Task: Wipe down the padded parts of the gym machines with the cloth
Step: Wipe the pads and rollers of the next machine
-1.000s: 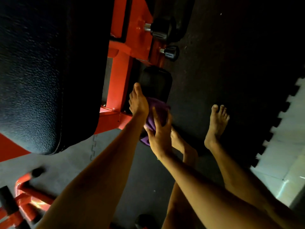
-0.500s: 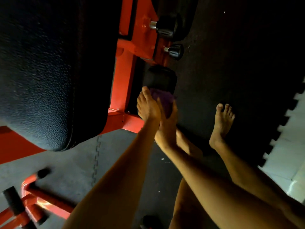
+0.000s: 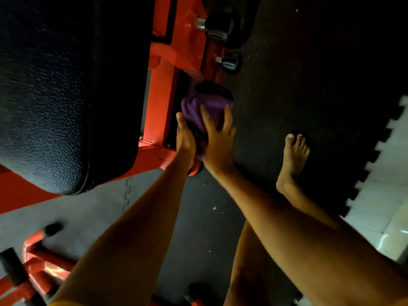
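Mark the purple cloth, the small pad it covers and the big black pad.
purple cloth [image 3: 209, 109]: head view, bunched upper part.
small pad [image 3: 213, 88]: head view, dark end showing beyond the cloth.
big black pad [image 3: 66, 96]: head view, middle of textured face.

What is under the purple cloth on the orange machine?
A small black pad: only its upper edge shows above the cloth. The rest is covered by the cloth, by the right hand pressing on it, and by the left hand beside it.
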### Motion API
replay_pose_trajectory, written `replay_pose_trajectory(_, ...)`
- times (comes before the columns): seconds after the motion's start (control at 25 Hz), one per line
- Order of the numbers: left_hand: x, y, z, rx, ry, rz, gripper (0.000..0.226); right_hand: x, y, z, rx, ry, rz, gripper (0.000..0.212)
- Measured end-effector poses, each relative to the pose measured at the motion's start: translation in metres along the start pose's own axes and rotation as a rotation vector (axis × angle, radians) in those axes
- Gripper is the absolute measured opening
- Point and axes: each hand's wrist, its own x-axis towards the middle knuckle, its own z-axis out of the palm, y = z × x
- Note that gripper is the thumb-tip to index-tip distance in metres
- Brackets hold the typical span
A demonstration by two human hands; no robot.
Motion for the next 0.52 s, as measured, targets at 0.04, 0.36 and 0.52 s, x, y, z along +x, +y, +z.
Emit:
replay_pose_trajectory(0.04,-0.002,0.004,-0.001,-0.065,0.025,-0.004,0.082,-0.034,0.006,0.006,-0.004,-0.088,-0.003,0.076)
replay_pose_trajectory(0.36,0.005,-0.031,0.015,0.077,0.025,0.008,0.087,0.009,0.009,-0.007,0.248,0.040,0.117,0.056)
replay_pose_trajectory(0.52,-0.043,0.007,0.034,0.273,0.107,0.099,0.057,0.061,0.011,-0.006,0.153,0.112,0.170,0.056)
